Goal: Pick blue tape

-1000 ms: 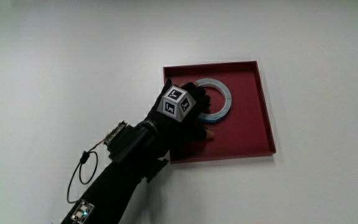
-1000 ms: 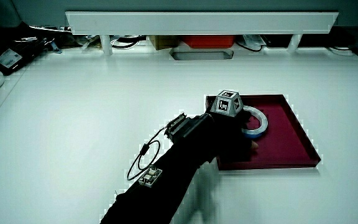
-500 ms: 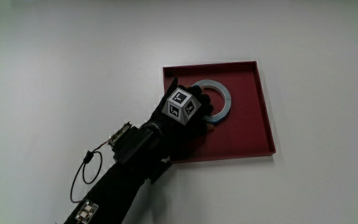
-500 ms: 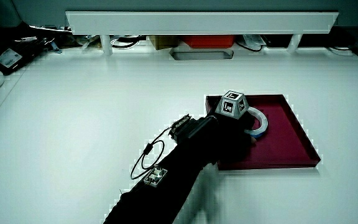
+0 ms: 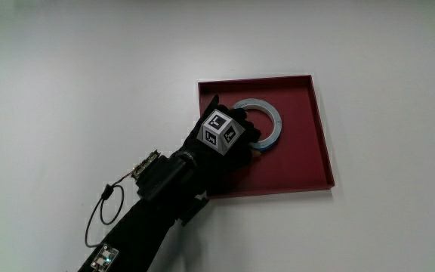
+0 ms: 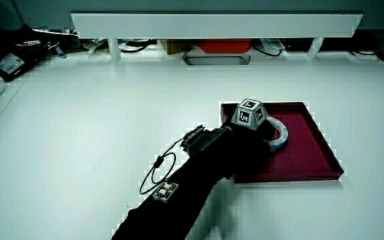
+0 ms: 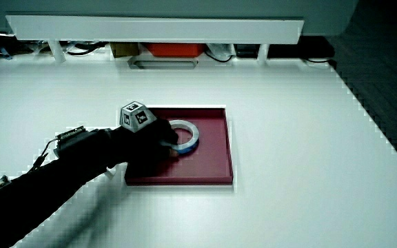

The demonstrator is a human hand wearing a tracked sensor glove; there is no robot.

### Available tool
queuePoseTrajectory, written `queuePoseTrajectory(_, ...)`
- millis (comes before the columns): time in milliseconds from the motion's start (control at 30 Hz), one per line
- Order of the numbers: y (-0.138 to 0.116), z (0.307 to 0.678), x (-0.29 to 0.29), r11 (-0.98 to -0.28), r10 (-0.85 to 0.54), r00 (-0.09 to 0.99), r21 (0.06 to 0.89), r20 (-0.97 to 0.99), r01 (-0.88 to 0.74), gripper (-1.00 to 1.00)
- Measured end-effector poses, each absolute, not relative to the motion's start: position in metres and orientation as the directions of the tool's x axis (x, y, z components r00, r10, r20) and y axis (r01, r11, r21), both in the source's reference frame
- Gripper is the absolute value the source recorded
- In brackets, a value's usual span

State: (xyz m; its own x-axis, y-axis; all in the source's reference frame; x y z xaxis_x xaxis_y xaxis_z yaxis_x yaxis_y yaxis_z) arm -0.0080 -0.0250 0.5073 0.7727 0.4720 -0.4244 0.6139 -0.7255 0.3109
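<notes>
Now hand (image 5: 229, 140) clasped on blue tape's (image 5: 266, 121) near rim, inside red tray (image 5: 319, 113).

One red tray (image 5: 319, 136) on the bench (image 5: 89, 75), and one roll of blue tape (image 5: 270, 121) in it. One gloved hand (image 5: 229, 143), carrying one patterned cube (image 5: 219, 130).

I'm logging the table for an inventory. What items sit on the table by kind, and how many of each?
Blue tape roll: 1, lying in the tray under the hand
Dark red tray: 1
Total: 2
</notes>
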Motion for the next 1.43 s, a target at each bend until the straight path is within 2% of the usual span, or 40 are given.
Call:
queuePoseTrajectory(233, -0.022, 0.508, -0.008, -0.727, 0.48, 0.759, 0.284, -0.44, 0.625, 1.0)
queuePoseTrajectory(533, -0.017, 0.488, -0.009, -0.722, 0.527, 0.741, 0.241, -0.416, 0.649, 1.0)
queuePoseTrajectory(1067, -0.009, 0.408, -0.031, -0.719, 0.621, 0.692, 0.085, -0.368, 0.69, 1.0)
queuePoseTrajectory(1433, -0.004, 0.378, -0.067, -0.751, 0.615, 0.727, 0.054, -0.304, 0.658, 1.0)
